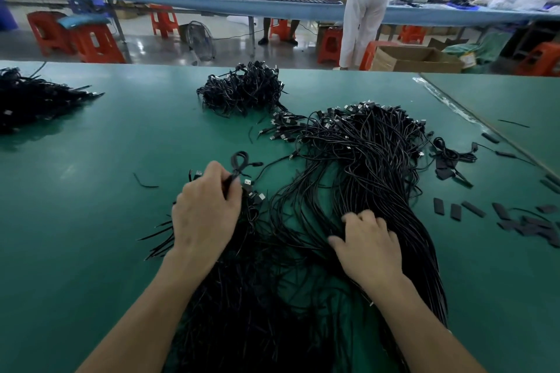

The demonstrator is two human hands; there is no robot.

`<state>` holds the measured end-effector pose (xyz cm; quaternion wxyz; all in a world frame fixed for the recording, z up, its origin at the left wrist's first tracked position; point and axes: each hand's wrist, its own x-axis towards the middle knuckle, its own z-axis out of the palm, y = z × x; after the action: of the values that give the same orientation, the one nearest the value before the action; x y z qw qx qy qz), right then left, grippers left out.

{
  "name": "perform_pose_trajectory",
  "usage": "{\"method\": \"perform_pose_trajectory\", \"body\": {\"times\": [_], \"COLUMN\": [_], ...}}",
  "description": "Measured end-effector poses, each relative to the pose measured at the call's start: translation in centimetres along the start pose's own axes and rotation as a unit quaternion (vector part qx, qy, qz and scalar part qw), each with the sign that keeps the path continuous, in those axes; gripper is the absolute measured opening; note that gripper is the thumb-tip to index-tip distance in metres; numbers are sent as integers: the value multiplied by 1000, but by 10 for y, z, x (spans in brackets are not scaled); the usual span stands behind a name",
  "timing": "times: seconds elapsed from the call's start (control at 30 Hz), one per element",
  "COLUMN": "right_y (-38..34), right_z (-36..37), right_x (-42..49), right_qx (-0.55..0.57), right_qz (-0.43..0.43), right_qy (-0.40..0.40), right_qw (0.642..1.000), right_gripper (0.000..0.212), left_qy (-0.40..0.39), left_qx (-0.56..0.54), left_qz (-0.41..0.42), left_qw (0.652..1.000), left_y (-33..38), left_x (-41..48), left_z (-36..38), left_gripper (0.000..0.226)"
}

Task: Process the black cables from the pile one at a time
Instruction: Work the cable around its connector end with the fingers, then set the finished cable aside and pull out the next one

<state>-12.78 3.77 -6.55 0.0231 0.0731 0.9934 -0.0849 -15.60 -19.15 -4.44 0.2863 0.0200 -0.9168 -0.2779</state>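
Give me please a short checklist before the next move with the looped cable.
1. Left hand grips the looped cable: ok.
2. Only one cable in that grip: cannot tell.
3. Right hand rests on the loose pile: ok.
4. Right hand pinches a strand: cannot tell.
5. Green table shows free surface beside the left hand: ok.

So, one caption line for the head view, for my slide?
Left hand pinches a looped cable while right hand rests on the pile on a green table.
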Motion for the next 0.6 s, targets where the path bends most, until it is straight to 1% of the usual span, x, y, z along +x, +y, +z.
{"method": "perform_pose_trajectory", "body": {"times": [0.07, 0.13, 0.2, 0.27, 0.3, 0.33, 0.4, 0.43, 0.47, 0.53, 0.6], "right_y": [5, 7, 7, 7, 7, 7, 8, 8, 8, 5, -5], "right_z": [8, 13, 13, 12, 12, 12, 10, 8, 5, 0, -10], "right_x": [-1, 1, 3, 5, 5, 5, 7, 9, 10, 12, 15], "right_qx": [-7, -12, -23, -18, -12, -4, 12, 19, 32, 92, 220], "right_qz": [15, 17, 16, 16, 13, 11, 11, 13, 18, 17, -16], "right_qy": [-11, 6, 28, 44, 48, 50, 60, 69, 79, 101, 109], "right_qw": [1000, 1000, 999, 999, 999, 999, 998, 997, 996, 990, 969], "right_gripper": [35, 27, 24, 25, 27, 28, 30, 30, 29, 26, 23], "left_qy": [17, 6, -12, -35, -52, -74, -124, -137, -138, -104, -72], "left_qx": [82, 143, 169, 175, 181, 185, 198, 204, 206, 181, 124], "left_qz": [-9, -27, -36, -27, -22, -22, -39, -46, -46, -14, 48], "left_qw": [996, 989, 985, 984, 982, 980, 972, 968, 968, 978, 988], "left_y": [-11, -20, -23, -22, -21, -19, -17, -16, -15, -9, -2], "left_x": [4, 3, 0, -2, -2, -3, -3, -3, -3, -4, -4], "left_z": [0, 4, 7, 9, 10, 11, 11, 11, 10, 8, 9], "left_gripper": [23, 23, 23, 17, 12, 12, 27, 35, 41, 44, 40]}}
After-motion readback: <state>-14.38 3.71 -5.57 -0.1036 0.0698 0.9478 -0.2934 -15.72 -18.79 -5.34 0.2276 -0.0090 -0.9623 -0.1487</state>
